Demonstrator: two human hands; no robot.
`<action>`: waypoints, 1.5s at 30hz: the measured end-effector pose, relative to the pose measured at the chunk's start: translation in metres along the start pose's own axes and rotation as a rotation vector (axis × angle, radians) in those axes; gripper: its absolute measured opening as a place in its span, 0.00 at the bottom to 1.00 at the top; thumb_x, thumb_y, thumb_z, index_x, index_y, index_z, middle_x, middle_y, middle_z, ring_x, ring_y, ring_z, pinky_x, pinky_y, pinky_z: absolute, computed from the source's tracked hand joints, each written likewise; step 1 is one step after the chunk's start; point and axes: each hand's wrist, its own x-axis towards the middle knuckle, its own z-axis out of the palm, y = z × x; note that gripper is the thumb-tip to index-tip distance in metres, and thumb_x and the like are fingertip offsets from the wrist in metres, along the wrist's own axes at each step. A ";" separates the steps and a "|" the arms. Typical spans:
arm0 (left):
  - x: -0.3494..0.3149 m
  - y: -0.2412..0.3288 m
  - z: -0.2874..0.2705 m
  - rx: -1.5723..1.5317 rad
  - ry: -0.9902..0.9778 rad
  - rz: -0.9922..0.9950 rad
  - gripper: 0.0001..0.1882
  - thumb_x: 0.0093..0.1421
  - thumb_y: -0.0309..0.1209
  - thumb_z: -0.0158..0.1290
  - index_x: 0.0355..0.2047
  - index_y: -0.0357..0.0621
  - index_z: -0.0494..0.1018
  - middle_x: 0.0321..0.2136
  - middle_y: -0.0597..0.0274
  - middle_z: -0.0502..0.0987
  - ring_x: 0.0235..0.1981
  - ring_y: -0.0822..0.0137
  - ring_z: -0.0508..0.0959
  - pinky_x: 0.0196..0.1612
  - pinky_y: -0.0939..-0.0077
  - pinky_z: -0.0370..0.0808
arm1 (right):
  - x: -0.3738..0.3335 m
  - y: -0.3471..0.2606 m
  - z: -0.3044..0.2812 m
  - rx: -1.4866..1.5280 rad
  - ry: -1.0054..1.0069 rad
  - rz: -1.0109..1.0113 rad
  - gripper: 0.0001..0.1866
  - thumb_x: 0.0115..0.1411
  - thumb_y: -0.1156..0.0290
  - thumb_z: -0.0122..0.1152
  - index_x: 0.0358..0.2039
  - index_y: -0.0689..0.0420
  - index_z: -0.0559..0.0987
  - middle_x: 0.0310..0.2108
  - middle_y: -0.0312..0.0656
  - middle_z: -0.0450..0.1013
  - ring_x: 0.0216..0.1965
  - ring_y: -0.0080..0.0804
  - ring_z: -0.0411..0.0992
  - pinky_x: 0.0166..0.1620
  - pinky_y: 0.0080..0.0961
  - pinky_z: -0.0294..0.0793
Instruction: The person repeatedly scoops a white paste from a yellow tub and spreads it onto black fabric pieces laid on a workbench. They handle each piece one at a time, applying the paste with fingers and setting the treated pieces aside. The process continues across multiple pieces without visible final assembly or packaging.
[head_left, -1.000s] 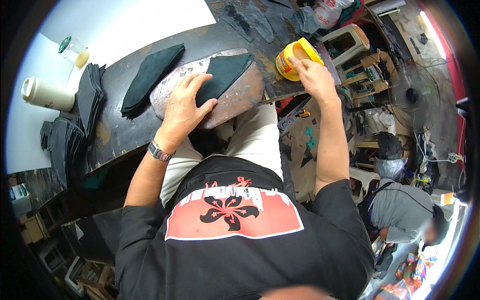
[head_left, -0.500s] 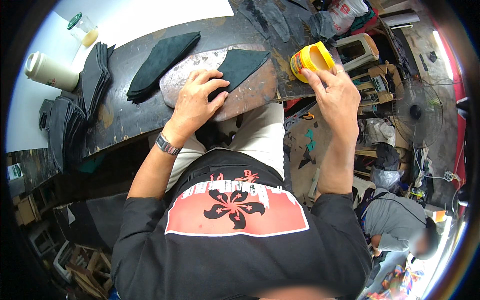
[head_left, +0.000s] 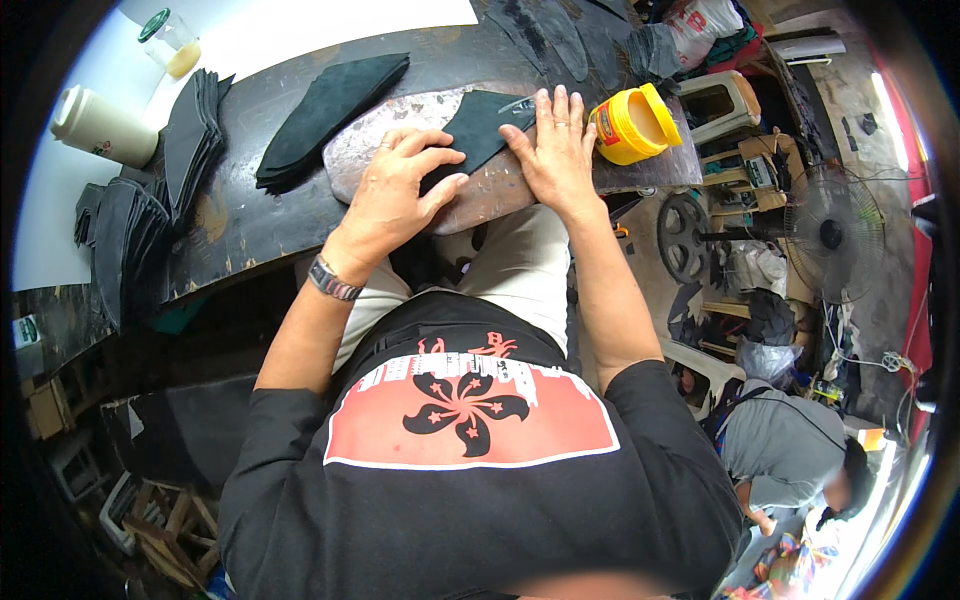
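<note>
A dark green-black suede-like piece (head_left: 476,122) lies on a worn, mottled slab (head_left: 362,138) at the table's front edge. My left hand (head_left: 392,188) rests at the piece's left end, fingers bent and thumb apart. Stretched flat, my right hand (head_left: 560,165) touches the piece's right end with its fingers spread. A wet, shiny smear shows beside its thumb. Close to the right of that hand stands an open yellow jar (head_left: 620,128) with pale tan contents. Left of the slab lies a stack of similar dark pieces (head_left: 335,112).
More stacked dark pieces (head_left: 192,150) hang over the table's left side, near a cream tumbler (head_left: 110,125) and a glass jar (head_left: 170,45). Loose dark pieces (head_left: 545,35) lie at the back. A standing fan (head_left: 828,232) and a bent-over person (head_left: 785,445) are to the right.
My right hand has moved left from the yellow jar onto the right end of the dark piece, where a wet smear now shows. My left hand has stayed nearly in place.
</note>
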 end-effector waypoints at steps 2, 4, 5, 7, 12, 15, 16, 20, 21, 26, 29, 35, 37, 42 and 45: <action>-0.001 -0.003 -0.009 0.009 -0.063 0.045 0.17 0.55 0.29 0.64 0.45 0.42 0.80 0.52 0.56 0.77 0.56 0.52 0.73 0.62 0.61 0.70 | -0.008 -0.014 -0.003 -0.027 0.015 -0.009 0.53 0.64 0.28 0.41 0.71 0.63 0.58 0.75 0.58 0.44 0.77 0.53 0.35 0.72 0.65 0.32; -0.003 -0.005 -0.018 -0.004 -0.126 0.078 0.19 0.55 0.27 0.63 0.49 0.42 0.78 0.56 0.54 0.75 0.58 0.51 0.73 0.63 0.61 0.70 | -0.024 -0.030 -0.008 -0.078 0.000 -0.091 0.52 0.63 0.29 0.44 0.70 0.65 0.60 0.74 0.59 0.47 0.77 0.54 0.37 0.71 0.66 0.33; -0.004 -0.005 -0.020 -0.049 -0.118 0.050 0.19 0.55 0.27 0.63 0.48 0.42 0.79 0.55 0.54 0.75 0.57 0.51 0.73 0.62 0.62 0.70 | -0.031 -0.035 -0.011 -0.103 -0.037 -0.119 0.52 0.63 0.30 0.45 0.69 0.66 0.60 0.73 0.59 0.48 0.76 0.55 0.38 0.71 0.66 0.33; -0.008 -0.005 -0.022 -0.136 -0.094 -0.017 0.18 0.54 0.26 0.64 0.47 0.42 0.79 0.53 0.54 0.76 0.56 0.52 0.75 0.61 0.63 0.71 | -0.036 -0.039 -0.016 -0.091 0.045 -0.249 0.44 0.64 0.33 0.47 0.61 0.63 0.72 0.70 0.58 0.56 0.75 0.55 0.44 0.70 0.68 0.38; -0.014 -0.007 -0.025 -0.097 -0.082 -0.058 0.15 0.53 0.26 0.66 0.43 0.41 0.81 0.49 0.55 0.78 0.54 0.54 0.77 0.56 0.64 0.74 | -0.001 -0.009 -0.022 -0.293 0.088 -0.176 0.40 0.66 0.31 0.42 0.62 0.52 0.74 0.71 0.50 0.58 0.76 0.50 0.43 0.70 0.70 0.36; -0.017 -0.008 -0.024 0.001 -0.019 -0.008 0.13 0.53 0.27 0.67 0.40 0.41 0.82 0.46 0.56 0.79 0.52 0.55 0.78 0.53 0.65 0.75 | 0.014 0.008 -0.018 -0.324 -0.049 -0.223 0.42 0.66 0.30 0.39 0.71 0.43 0.63 0.75 0.43 0.49 0.77 0.47 0.36 0.72 0.67 0.30; -0.018 -0.009 -0.023 0.034 0.005 0.016 0.12 0.53 0.27 0.67 0.39 0.41 0.82 0.45 0.56 0.80 0.51 0.55 0.78 0.52 0.66 0.76 | 0.015 0.012 -0.018 -0.335 -0.120 -0.230 0.42 0.65 0.30 0.39 0.73 0.40 0.59 0.76 0.41 0.46 0.78 0.47 0.34 0.72 0.66 0.28; -0.023 -0.009 -0.019 -0.032 0.071 -0.018 0.12 0.54 0.27 0.67 0.38 0.40 0.81 0.43 0.56 0.81 0.48 0.55 0.79 0.52 0.65 0.76 | 0.010 0.017 -0.021 -0.173 -0.171 -0.342 0.36 0.66 0.31 0.41 0.72 0.26 0.58 0.78 0.39 0.41 0.78 0.47 0.31 0.72 0.66 0.25; -0.024 -0.008 -0.017 -0.054 0.086 -0.025 0.11 0.54 0.28 0.66 0.38 0.41 0.81 0.43 0.56 0.81 0.48 0.54 0.79 0.52 0.64 0.76 | 0.009 0.016 -0.021 -0.193 -0.195 -0.365 0.36 0.66 0.32 0.41 0.72 0.26 0.58 0.77 0.39 0.41 0.78 0.48 0.31 0.72 0.67 0.25; -0.026 -0.008 -0.015 -0.086 0.117 -0.039 0.10 0.54 0.27 0.66 0.36 0.40 0.81 0.42 0.56 0.81 0.46 0.54 0.80 0.50 0.64 0.77 | -0.012 -0.006 -0.021 -0.189 -0.205 -0.464 0.35 0.67 0.35 0.45 0.73 0.26 0.57 0.77 0.42 0.42 0.77 0.51 0.32 0.70 0.70 0.28; -0.026 -0.009 -0.016 -0.082 0.103 -0.038 0.10 0.54 0.27 0.66 0.36 0.40 0.81 0.41 0.56 0.81 0.46 0.54 0.80 0.50 0.64 0.77 | -0.030 -0.028 -0.022 -0.169 -0.212 -0.489 0.36 0.67 0.35 0.44 0.73 0.29 0.58 0.77 0.44 0.43 0.77 0.52 0.34 0.70 0.70 0.29; -0.023 -0.010 -0.017 -0.066 0.084 -0.013 0.10 0.53 0.27 0.66 0.35 0.40 0.80 0.41 0.56 0.80 0.46 0.55 0.80 0.49 0.64 0.77 | -0.007 -0.019 -0.046 0.568 -0.502 -0.405 0.42 0.69 0.30 0.22 0.62 0.41 0.78 0.75 0.41 0.51 0.78 0.46 0.32 0.72 0.62 0.29; -0.022 -0.011 -0.018 -0.071 0.069 -0.007 0.10 0.53 0.26 0.67 0.36 0.39 0.81 0.41 0.56 0.81 0.46 0.55 0.80 0.50 0.65 0.77 | 0.006 -0.011 -0.040 0.624 -0.240 -0.318 0.37 0.73 0.38 0.21 0.66 0.43 0.72 0.74 0.42 0.54 0.77 0.47 0.36 0.71 0.64 0.24; -0.022 -0.011 -0.017 -0.063 0.074 -0.002 0.10 0.54 0.26 0.66 0.36 0.40 0.81 0.42 0.56 0.81 0.47 0.56 0.80 0.51 0.65 0.77 | 0.008 -0.014 -0.004 -0.057 -0.105 -0.158 0.44 0.67 0.31 0.37 0.72 0.50 0.60 0.76 0.44 0.48 0.77 0.47 0.36 0.71 0.68 0.26; -0.024 -0.010 -0.015 -0.052 0.100 -0.004 0.10 0.54 0.26 0.67 0.36 0.40 0.81 0.42 0.56 0.81 0.47 0.56 0.80 0.51 0.65 0.77 | -0.001 -0.017 0.000 -0.106 -0.088 -0.216 0.47 0.66 0.30 0.37 0.73 0.52 0.59 0.76 0.47 0.47 0.77 0.47 0.36 0.71 0.68 0.26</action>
